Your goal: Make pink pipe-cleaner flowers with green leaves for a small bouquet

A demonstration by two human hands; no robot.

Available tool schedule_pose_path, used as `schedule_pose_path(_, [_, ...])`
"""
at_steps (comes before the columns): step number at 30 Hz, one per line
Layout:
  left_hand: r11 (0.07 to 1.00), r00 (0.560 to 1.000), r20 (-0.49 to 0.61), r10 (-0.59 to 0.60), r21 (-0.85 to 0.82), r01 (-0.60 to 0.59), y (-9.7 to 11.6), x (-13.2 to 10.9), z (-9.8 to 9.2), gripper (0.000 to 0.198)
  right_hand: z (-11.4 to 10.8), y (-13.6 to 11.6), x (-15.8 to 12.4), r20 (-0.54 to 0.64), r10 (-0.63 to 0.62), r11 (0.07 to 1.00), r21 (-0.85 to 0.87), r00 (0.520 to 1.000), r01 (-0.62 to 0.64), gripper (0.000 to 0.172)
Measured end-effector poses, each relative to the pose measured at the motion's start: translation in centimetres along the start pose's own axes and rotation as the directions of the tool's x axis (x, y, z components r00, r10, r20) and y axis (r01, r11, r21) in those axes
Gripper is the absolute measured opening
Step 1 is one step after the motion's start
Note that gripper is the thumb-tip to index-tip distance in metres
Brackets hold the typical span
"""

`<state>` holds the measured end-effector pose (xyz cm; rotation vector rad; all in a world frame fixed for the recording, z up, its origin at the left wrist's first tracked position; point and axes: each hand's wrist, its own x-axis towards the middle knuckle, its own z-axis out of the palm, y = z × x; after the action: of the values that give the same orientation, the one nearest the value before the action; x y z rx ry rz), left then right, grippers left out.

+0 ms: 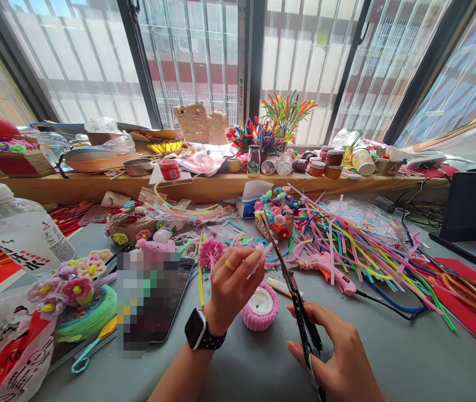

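My left hand [235, 276], with a ring and a watch, is closed in a pinch on a short pale pink pipe cleaner [267, 250]. My right hand [338, 349] grips a pair of dark scissors [291, 279], its thumb and fingers at the handles. The blades point up and away, close beside the pink piece; whether they touch it I cannot tell. Below my left hand a round pink fuzzy holder [259, 320] with a white inside stands on the grey table [258, 368]. A pink fluffy flower [211, 253] lies just left of my fingers.
A pink glue gun [333, 274] and a heap of coloured pipe cleaners [359, 245] lie to the right. A flower basket [279, 223] stands behind my hands. On the left are a phone-like dark tablet [171, 304], a green flower-topped piece [91, 315] and a large bottle [20, 229].
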<state>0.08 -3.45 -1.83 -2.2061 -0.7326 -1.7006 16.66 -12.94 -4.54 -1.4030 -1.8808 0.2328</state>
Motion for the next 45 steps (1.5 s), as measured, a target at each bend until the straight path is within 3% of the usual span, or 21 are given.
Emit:
schedule_pose_path(15, [0.999, 0.999, 0.013, 0.038, 0.029, -0.039, 0.2, 0.2, 0.0, 0.023, 0.5, -0.3, 0.0, -0.028, 0.019, 1.000, -0.005, 0.999, -0.019, 0.021])
schedule_pose_path(20, [0.998, 0.999, 0.020, 0.032, 0.052, -0.033, 0.3, 0.2, 0.0, 0.021, 1.4, -0.3, -0.2, 0.027, 0.045, 0.996, 0.082, 0.999, -0.048, 0.019])
schedule_pose_path(30, [0.996, 0.997, 0.070, 0.044, 0.068, -0.049, 0.2, 0.3, 0.3, 0.018, 2.7, -0.5, -0.6, 0.014, 0.170, 0.960, 0.224, 0.985, -0.169, 0.025])
schedule_pose_path(34, [1.000, 0.998, 0.062, 0.017, 0.019, -0.018, 0.2, 0.1, 0.4, 0.020, 2.3, -0.5, -0.3, 0.077, 0.212, 0.867, 0.446, 0.974, -0.224, 0.036])
schedule_pose_path(38, [0.989, 0.995, 0.009, -0.104, -0.107, 0.104, 0.3, 0.0, 0.4, 0.019, 1.3, 0.4, -0.1, 0.251, 0.088, 0.704, 0.669, 0.964, -0.238, 0.055])
schedule_pose_path(42, [0.954, 0.973, -0.025, -0.230, -0.202, 0.220, 0.5, 0.5, 0.2, 0.015, 0.5, 1.2, -0.1, 0.358, -0.013, 0.540, 0.788, 0.934, -0.295, 0.053])
schedule_pose_path(45, [0.938, 0.961, -0.029, -0.275, -0.228, 0.262, 0.6, 0.8, 0.1, 0.013, 0.6, 0.9, -0.3, 0.430, -0.042, 0.478, 0.801, 0.902, -0.359, 0.053])
